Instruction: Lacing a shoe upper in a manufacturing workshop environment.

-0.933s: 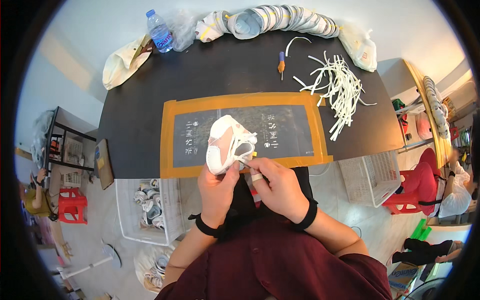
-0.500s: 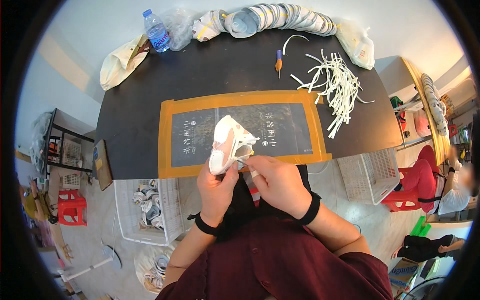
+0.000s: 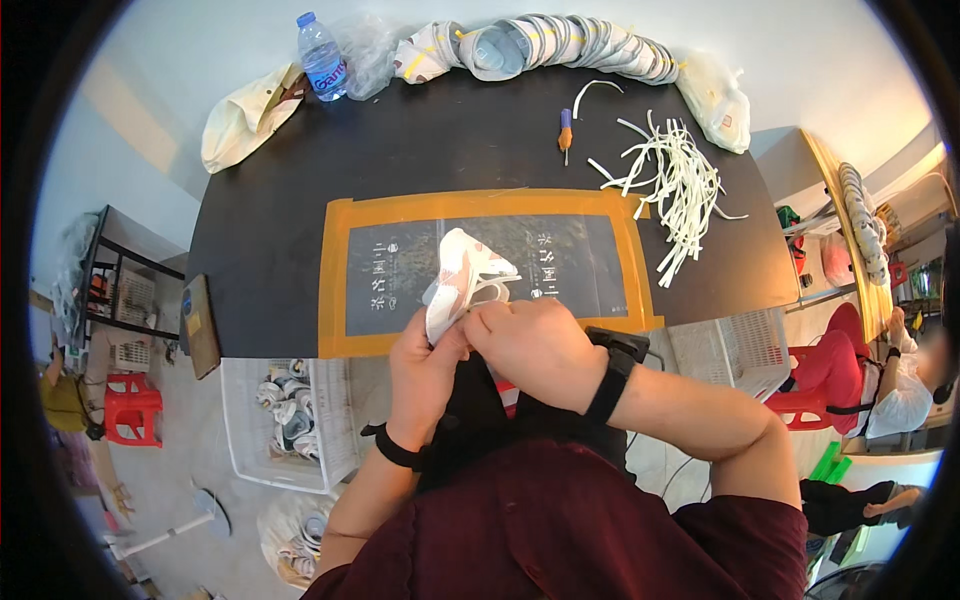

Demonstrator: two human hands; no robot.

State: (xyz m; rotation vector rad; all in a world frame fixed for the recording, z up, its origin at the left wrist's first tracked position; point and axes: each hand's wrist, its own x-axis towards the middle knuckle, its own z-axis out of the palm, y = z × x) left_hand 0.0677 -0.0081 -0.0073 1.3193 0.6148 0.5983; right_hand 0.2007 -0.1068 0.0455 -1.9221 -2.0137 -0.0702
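L hand: bent closed round near end of soft white-and-pink shoe upper; thumb laid on side facing body.
R hand: back turned up, fingers curled in at upper's near R edge — tips hidden, so whether anything's gripped can't be told.
Shoe upper: held just ahead of L hand, to far L of R hand; L hand nearer, wrapped on. Long axis directed away from body, tilted slightly R — narrow end pointed far.
Under upper: clear rectangular plastic sheet, edged w/ orange-brown tape, fixed to black tabletop.
Tabletop, far R: loose pile of flat white laces; slim tool w/ orange-and-purple handle laid L of it.
Far edge: nested grey-and-white shoe uppers lined up in curved row; clear blue-capped bottle stood L of row.
Near L, below tabletop: white plastic crate, part-filled w/ shoe pieces.
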